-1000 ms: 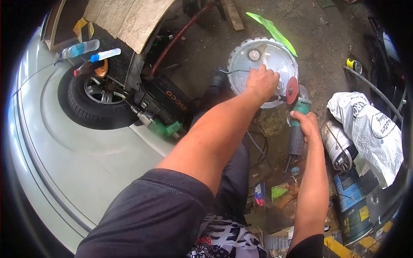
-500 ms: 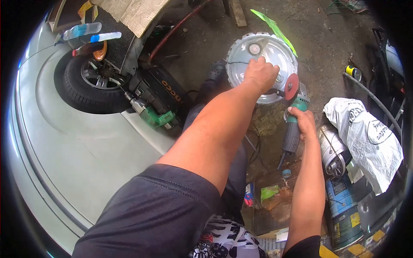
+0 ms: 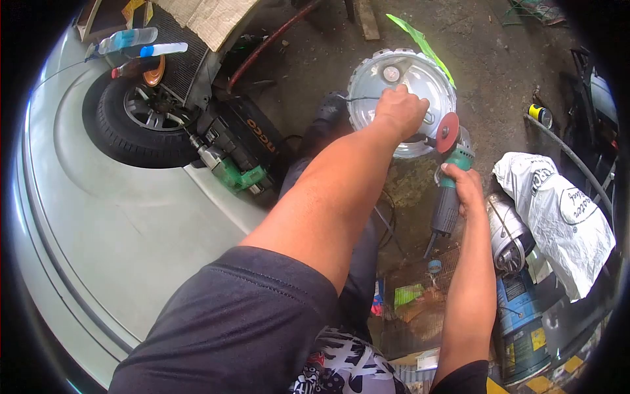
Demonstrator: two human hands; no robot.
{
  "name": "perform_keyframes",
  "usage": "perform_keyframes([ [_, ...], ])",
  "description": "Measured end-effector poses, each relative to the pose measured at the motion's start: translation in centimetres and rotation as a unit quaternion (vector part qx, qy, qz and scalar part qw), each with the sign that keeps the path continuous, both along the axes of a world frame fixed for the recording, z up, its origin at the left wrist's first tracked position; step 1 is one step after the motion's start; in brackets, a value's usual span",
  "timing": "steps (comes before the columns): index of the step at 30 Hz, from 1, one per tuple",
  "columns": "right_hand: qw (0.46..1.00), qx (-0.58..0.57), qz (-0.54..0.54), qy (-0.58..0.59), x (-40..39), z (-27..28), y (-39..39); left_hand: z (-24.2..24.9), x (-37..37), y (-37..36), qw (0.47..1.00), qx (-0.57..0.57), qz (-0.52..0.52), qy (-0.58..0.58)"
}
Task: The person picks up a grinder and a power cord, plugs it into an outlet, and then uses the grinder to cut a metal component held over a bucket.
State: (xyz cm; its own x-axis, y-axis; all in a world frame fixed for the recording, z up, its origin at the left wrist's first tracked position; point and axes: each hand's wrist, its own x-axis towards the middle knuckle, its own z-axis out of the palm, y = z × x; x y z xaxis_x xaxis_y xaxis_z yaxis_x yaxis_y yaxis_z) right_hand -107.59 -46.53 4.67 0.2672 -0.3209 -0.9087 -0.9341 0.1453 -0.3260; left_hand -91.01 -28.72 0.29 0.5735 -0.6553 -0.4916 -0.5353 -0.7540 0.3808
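Observation:
My right hand [image 3: 464, 186] is wrapped around a green and grey angle grinder [image 3: 447, 197]. Its reddish disc [image 3: 447, 132] stands beside the right rim of a white round lid with a crimped edge, on a pail [image 3: 441, 85]. Over this lid, my left hand [image 3: 401, 111] is closed in a fist. A thin dark rod [image 3: 365, 98] comes out of the fist on the left, and its gripped part is hidden by the fingers. A round cap [image 3: 391, 73] sits on the lid just above the fist.
On the left is a pale car panel [image 3: 131, 230] with a wheel [image 3: 141, 121]. A green drill [image 3: 236, 174] lies by a dark case [image 3: 246, 128]. To the right are a white sack [image 3: 558, 213], a metal canister [image 3: 505, 226] and a blue pail [image 3: 518, 305]. A green strip [image 3: 420, 43] lies behind the lid.
The view has shifted slightly. Both hands keep their holds, and the grinder stays beside the lid's rim with hardly any movement.

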Motion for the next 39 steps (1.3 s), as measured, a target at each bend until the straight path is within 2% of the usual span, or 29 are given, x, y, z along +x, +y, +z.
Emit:
perform_keyframes([
  [39, 0.999, -0.021, 0.039, 0.007, -0.38, -0.53, -0.85, -0.23, -0.07, -0.01, 1.000, -0.006, 0.012, 0.002],
])
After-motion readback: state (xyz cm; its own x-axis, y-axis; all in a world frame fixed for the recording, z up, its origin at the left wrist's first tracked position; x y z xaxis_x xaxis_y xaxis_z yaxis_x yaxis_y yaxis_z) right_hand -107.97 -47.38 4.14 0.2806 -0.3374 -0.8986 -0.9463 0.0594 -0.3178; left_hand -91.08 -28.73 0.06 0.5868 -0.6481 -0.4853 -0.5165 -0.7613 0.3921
